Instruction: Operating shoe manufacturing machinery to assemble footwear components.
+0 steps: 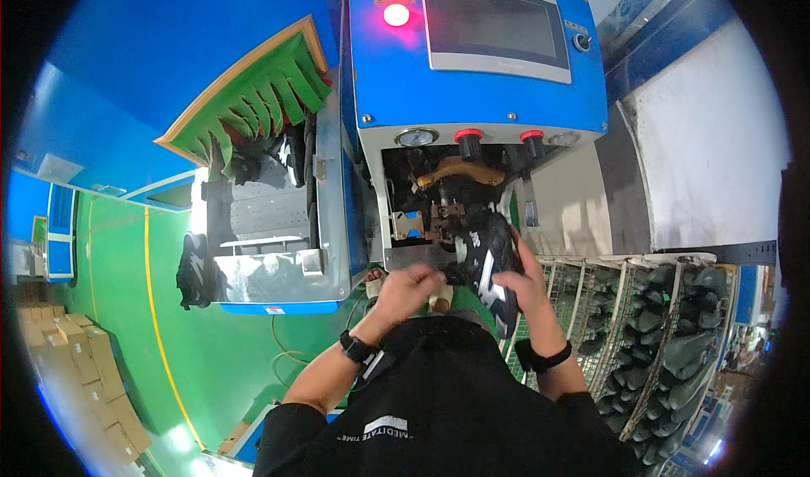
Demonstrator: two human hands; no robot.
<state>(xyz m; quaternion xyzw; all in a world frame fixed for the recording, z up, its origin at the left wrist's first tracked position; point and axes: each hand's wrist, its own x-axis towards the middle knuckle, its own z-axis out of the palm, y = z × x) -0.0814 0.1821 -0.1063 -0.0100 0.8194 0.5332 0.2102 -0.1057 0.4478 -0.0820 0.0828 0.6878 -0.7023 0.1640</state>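
Note:
My right hand [527, 279] grips a black sneaker [494, 273] with white markings, thumb on its near side and fingers behind it. The shoe stands on end, just in front of a blue machine's clamp [447, 220]. To its left is my left hand [409, 290], somewhat blurred, its fingers curled in together below the machine's front lip. Whether anything is between those fingertips I cannot make out. A curved tan pad [460, 173] sits above the clamp in the machine's opening.
The blue machine [380, 80] carries a lit red lamp [396, 15], a screen and gauges. At left, a metal conveyor [261, 270] runs under a green strip curtain [261, 97], with black shoes on it and another shoe [194, 274] at its edge. A rack [629, 342] with several dark shoe forms stands right.

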